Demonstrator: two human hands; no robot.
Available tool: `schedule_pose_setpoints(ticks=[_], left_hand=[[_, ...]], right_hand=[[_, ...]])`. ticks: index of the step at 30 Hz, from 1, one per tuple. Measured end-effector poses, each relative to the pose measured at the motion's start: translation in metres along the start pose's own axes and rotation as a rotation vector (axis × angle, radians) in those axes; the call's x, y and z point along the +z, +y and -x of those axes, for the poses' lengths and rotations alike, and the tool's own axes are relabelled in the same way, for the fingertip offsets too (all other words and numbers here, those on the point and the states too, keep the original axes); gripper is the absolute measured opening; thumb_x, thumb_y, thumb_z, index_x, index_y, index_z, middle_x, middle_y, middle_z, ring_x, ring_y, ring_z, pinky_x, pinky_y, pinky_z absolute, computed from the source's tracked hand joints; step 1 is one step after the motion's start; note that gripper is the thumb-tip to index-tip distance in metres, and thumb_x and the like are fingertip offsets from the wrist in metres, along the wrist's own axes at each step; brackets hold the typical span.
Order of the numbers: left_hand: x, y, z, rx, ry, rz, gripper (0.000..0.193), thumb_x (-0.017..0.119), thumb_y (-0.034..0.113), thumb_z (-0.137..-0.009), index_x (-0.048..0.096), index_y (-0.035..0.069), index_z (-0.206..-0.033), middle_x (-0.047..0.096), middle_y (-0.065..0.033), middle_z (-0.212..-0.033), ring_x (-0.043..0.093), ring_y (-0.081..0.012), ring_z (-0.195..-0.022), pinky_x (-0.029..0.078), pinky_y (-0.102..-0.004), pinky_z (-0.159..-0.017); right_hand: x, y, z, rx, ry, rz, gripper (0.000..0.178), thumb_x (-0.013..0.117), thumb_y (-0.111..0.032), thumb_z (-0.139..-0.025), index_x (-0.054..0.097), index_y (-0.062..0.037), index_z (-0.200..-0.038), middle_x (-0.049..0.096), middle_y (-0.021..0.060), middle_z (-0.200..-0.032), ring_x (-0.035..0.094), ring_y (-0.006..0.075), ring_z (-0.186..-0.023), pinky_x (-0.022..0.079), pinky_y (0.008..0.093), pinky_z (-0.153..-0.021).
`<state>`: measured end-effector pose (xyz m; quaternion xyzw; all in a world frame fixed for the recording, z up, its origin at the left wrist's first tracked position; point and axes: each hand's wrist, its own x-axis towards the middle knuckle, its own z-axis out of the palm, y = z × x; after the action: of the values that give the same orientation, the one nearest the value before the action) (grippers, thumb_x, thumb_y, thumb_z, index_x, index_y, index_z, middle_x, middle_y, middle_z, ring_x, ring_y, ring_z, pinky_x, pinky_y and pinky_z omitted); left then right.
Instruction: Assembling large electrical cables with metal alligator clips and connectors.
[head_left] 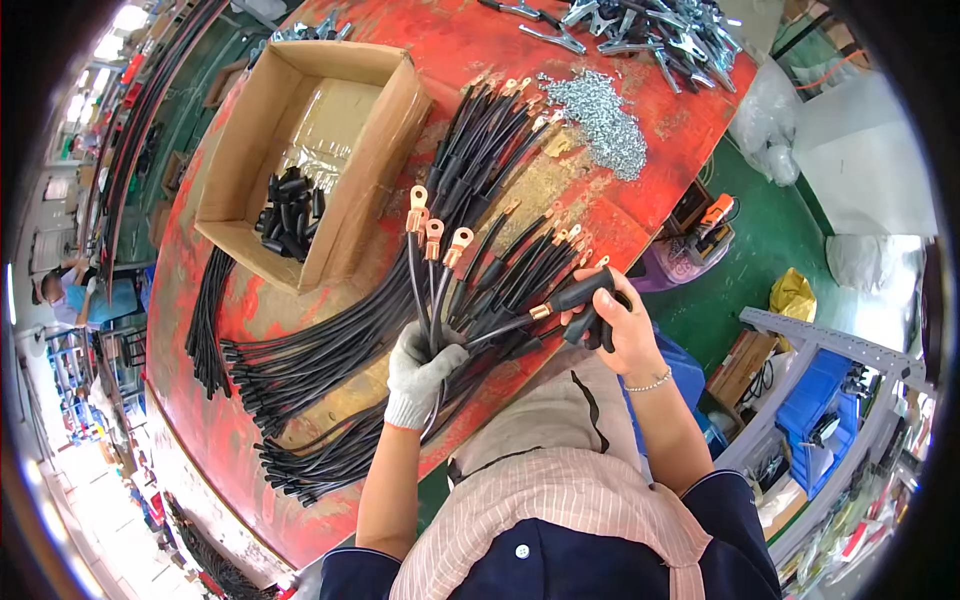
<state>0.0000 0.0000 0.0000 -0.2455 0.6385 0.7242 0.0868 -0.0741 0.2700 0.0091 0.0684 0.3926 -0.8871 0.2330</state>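
My left hand (422, 375), in a pale knit glove, is closed around several black cables. Copper ring lugs (433, 238) top the upright ones, while one cable (500, 330) points right toward my other hand. My bare right hand (630, 335) grips black tapered rubber sleeves (580, 291). The uppermost sleeve lines up with that cable's end, where a copper band (541, 311) shows at its mouth. My fingers partly hide the other sleeves. Beneath and beyond both hands lie bundles of black cables (320, 350), many with copper lugs.
An open cardboard box (345, 240) with loose black sleeves (290, 215) stands on the worn red table (480, 40). Small metal screws (605, 120) and metal clamps (665, 40) are heaped farther back. Right of the table are a purple bin (680, 265) and a shelf with blue trays (815, 410).
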Motion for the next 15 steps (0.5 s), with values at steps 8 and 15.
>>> schedule_pose_setpoints(ticks=[8,15], left_hand=[[-0.005,0.000,0.002,0.017,-0.025,-0.017,0.034,0.074,-0.007,-0.069,0.056,0.004,-0.096,0.067,-0.0092,-0.088,0.064,-0.0169,-0.081,0.054,-0.0308,-0.074],[0.001,-0.009,0.005,0.043,-0.006,0.021,0.029,0.071,-0.004,-0.076,0.058,0.002,-0.102,0.066,-0.0068,-0.091,0.062,-0.0134,-0.081,0.051,-0.0274,-0.075]], right_hand=[[0.024,-0.009,0.003,-0.009,0.159,0.397,0.023,0.068,-0.016,-0.089,0.058,-0.0028,-0.105,0.067,0.0070,-0.088,0.064,0.0106,-0.077,0.047,0.0213,-0.059],[0.043,0.069,0.000,0.084,-0.105,0.669,0.028,0.073,-0.023,-0.085,0.067,-0.0019,-0.104,0.067,0.0062,-0.089,0.063,0.0143,-0.085,0.047,0.0293,-0.084]])
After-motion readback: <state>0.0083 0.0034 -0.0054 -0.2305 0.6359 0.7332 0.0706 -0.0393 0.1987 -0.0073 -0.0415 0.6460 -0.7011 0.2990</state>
